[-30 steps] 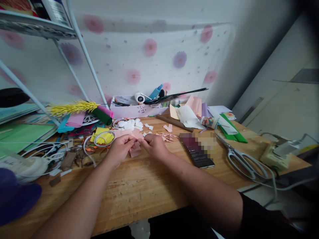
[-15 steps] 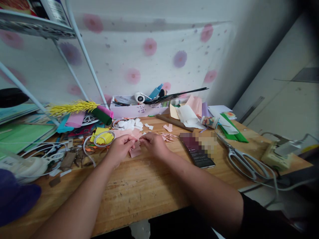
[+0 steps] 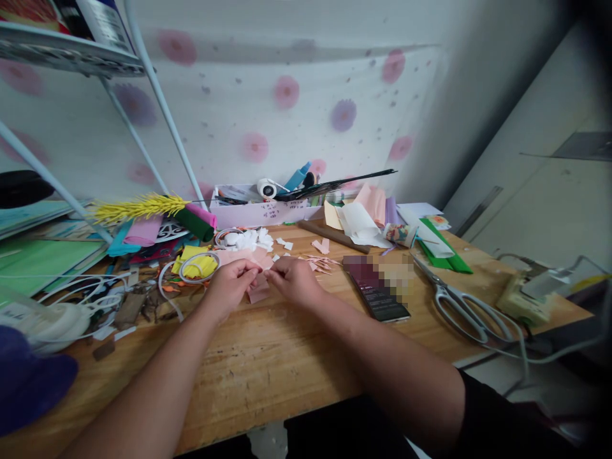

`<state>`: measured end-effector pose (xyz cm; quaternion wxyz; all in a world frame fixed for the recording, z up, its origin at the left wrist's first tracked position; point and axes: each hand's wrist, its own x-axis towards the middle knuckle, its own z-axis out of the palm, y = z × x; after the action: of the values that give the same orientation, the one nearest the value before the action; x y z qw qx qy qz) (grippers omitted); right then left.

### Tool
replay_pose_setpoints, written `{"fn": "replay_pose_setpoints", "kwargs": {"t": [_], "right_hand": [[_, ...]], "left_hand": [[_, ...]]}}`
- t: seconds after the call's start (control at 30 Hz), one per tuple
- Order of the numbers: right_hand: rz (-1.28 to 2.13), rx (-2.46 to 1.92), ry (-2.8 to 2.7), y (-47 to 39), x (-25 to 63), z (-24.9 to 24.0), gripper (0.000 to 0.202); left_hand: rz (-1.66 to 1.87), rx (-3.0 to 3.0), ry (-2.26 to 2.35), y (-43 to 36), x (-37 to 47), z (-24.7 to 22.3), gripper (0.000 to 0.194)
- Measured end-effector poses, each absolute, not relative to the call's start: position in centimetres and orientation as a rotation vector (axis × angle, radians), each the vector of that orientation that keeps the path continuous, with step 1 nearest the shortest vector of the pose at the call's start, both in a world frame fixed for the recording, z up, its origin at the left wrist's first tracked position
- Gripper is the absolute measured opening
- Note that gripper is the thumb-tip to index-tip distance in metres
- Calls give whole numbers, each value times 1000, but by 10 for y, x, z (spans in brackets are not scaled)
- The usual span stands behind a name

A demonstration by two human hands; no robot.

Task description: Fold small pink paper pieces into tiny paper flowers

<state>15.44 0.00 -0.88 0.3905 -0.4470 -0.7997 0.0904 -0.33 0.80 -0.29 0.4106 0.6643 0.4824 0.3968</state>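
My left hand (image 3: pixel 233 285) is closed, its thumb and fingertips pinched together. Facing it, my right hand (image 3: pixel 294 280) is closed in a pinch too, with the fingertips of both nearly meeting. Whatever lies between the fingers is too small to make out. Just under the fingertips is a piece of pink paper (image 3: pixel 259 291) on the wooden table (image 3: pixel 268 363). Behind my hands lie more pink paper and a heap of white paper pieces (image 3: pixel 253 239). Thin pink strips (image 3: pixel 321 263) lie beyond my right hand.
A phone (image 3: pixel 377 290) and large scissors (image 3: pixel 466 309) lie to the right. Yellow paper (image 3: pixel 196 262), a white ring and cables are at left. A white box (image 3: pixel 261 213) of tools and rolled papers (image 3: pixel 361 220) stand at the back, beside a shelf frame (image 3: pixel 165 108).
My right hand has shifted slightly left, closer to my left hand. The whole view has moved a little, and otherwise the table looks the same.
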Motion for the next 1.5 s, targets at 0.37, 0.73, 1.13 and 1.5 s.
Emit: {"fn": "replay_pose_setpoints", "kwargs": {"t": [0.37, 0.73, 1.13, 1.5], "right_hand": [[225, -1238, -1919, 2, 154, -12, 36], [357, -1163, -1876, 10, 157, -16, 19], [395, -1188, -1917, 9, 158, -16, 15], [383, -1213, -1903, 12, 161, -17, 28]], "left_hand": [[988, 1738, 1258, 6, -5, -2, 17], [969, 1768, 1268, 9, -6, -4, 18], [970, 1773, 1298, 8, -5, -3, 18], [962, 1811, 1275, 9, -7, -5, 18]]}}
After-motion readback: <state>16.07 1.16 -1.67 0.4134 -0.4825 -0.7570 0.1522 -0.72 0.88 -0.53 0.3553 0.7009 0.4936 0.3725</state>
